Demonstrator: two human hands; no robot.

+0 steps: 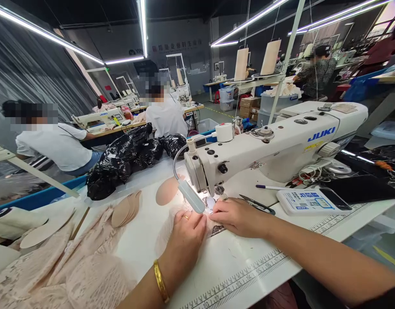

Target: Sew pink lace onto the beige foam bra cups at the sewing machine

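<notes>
My left hand (186,234), with a ring and a gold bangle, lies flat on a piece of pale pink lace fabric (167,229) on the white table (236,270). My right hand (237,216) presses the same fabric down just in front of the needle area (213,198) of a white JUKI sewing machine (274,146). The machine's small lamp (191,196) shines between my hands. Part of the fabric is hidden under them.
More pink lace (65,270) and beige bra cups (126,210) lie at the left, beside a black plastic bag (126,159). Scissors (257,205), a pen (271,187), a white box (305,201) and a phone (335,198) sit at the right. Other workers sit at machines behind.
</notes>
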